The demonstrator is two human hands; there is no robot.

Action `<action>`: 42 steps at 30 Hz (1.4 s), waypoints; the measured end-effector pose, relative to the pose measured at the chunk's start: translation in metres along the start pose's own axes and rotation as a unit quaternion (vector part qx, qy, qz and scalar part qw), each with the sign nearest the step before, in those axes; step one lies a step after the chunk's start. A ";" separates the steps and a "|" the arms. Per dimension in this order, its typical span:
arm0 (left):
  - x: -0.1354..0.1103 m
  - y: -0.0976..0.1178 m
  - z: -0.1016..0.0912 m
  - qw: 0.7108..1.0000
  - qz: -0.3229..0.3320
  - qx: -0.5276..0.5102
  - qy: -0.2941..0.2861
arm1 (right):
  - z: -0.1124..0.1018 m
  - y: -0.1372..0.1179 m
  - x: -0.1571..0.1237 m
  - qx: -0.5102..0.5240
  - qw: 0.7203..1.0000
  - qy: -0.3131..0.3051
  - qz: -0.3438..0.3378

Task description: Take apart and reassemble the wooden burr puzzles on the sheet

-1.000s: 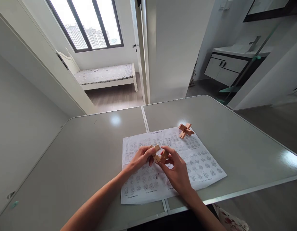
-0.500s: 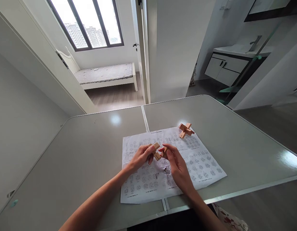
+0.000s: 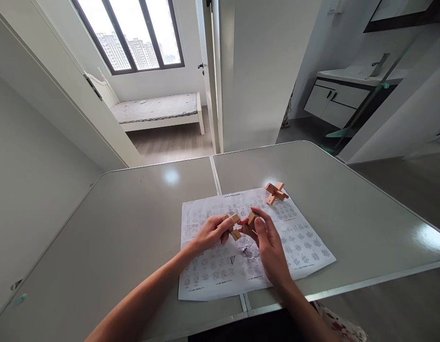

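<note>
My left hand [image 3: 212, 232] is closed on crossed wooden puzzle pieces [image 3: 234, 226], held just above a printed instruction sheet [image 3: 305, 247]. My right hand [image 3: 268, 242] pinches a separate wooden piece [image 3: 251, 220] a little to the right of them, with a small gap between the two. A second, assembled wooden cross puzzle [image 3: 276, 192] lies on the sheet's far right corner, beyond both hands.
The sheet lies on a grey folding table [image 3: 116, 237] with a seam down its middle. Behind the table are an open doorway to a room with a bed [image 3: 156, 111] and window, a white wall, and a washbasin cabinet [image 3: 334, 97] at the right.
My right hand has pulled its wooden piece up and to the right, away from the pieces in my left hand. My left hand has hardly moved.
</note>
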State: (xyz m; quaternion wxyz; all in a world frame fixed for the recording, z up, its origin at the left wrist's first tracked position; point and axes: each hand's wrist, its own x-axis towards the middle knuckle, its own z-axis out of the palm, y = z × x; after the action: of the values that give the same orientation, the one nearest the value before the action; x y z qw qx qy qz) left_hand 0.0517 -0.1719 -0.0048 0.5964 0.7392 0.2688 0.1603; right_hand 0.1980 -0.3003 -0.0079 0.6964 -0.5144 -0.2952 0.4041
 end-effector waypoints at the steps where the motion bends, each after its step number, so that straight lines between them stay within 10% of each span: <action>1: 0.000 0.000 0.000 1.000 0.001 0.000 -0.001 | 0.000 0.001 0.001 0.006 1.000 -0.001 0.003; 17: -0.001 -0.003 0.005 0.999 0.010 -0.028 -0.016 | -0.008 0.000 0.006 0.083 0.989 -0.070 0.098; 42: -0.002 -0.005 0.009 0.992 0.062 0.105 0.018 | -0.007 0.003 0.001 0.024 0.988 -0.137 0.065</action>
State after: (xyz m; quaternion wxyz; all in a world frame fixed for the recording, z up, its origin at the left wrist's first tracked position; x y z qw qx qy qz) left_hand 0.0541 -0.1802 -0.0114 0.4993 0.8100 0.2485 0.1813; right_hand 0.2036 -0.3020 -0.0127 0.6335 -0.4557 -0.3440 0.5223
